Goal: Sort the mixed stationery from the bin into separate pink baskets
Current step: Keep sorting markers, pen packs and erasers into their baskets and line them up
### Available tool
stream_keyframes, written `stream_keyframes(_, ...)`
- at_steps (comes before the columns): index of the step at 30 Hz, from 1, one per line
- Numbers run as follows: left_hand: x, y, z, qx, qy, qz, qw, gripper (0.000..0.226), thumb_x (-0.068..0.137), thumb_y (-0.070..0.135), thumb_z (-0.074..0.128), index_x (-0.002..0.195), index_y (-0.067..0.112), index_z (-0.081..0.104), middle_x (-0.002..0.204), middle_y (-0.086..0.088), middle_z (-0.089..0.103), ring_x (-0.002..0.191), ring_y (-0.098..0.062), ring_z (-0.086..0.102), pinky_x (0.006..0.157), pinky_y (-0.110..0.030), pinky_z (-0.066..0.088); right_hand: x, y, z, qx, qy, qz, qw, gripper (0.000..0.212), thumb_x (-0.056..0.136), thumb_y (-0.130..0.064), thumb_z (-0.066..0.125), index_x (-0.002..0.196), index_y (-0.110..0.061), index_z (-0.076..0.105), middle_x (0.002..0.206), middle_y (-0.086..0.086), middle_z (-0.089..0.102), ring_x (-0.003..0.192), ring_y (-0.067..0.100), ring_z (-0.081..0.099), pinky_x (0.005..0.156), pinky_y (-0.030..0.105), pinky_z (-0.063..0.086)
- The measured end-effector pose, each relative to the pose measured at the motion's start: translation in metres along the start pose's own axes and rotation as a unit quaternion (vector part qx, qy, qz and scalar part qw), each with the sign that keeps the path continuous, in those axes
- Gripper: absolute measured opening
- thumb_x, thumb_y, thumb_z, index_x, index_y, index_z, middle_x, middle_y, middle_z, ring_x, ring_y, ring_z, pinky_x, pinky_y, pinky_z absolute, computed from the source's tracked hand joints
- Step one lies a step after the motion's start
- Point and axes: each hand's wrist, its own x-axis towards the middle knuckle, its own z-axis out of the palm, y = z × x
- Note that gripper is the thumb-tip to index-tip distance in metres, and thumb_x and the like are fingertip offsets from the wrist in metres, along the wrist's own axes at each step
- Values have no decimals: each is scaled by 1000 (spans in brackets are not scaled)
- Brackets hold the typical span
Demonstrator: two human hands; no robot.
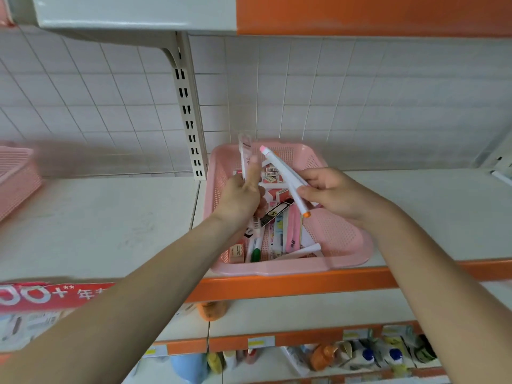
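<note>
both forearms reach up from the bottom edge. left hand [239,196] has its grip closed on a narrow white packaged pen [245,153], held upright. right hand [333,196] grips white marker pens [282,176] with pink and orange ends, tilted. both hands are over the pink plastic bin [343,239] of mixed stationery on the white shelf [110,217]. another pink basket [13,184] stands far left.
</note>
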Motion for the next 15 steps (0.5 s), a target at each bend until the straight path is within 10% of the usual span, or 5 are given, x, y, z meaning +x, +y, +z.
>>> stream_keyframes(2,-1,-1,-1,0,-3,-3,1000,86,77,79,57,113,1,56,51,11,43,45,-10,40,54,-30,37,2,-2,9,20,7,-3,1000,30,100,0,49,123,-15,60,87,1,69,75,5,65,66,17,52)
stream_keyframes(7,-13,1,-6,-39,18,29,999,25,98,36,61,86,15,54,47,8,44,41,-9,37,46,-25,34,9,-9,40,48,9,-35,998,26,100,-2,51,99,-24,65,76,-10,70,67,0,64,62,15,47)
stream_keyframes(15,-35,8,-40,-133,96,66,984,38,98,31,62,70,6,57,54,-11,51,47,-22,46,46,-25,33,18,-33,86,138,69,-43,987,24,103,-24,49,88,-20,68,80,8,60,70,21,56,67,37,48)
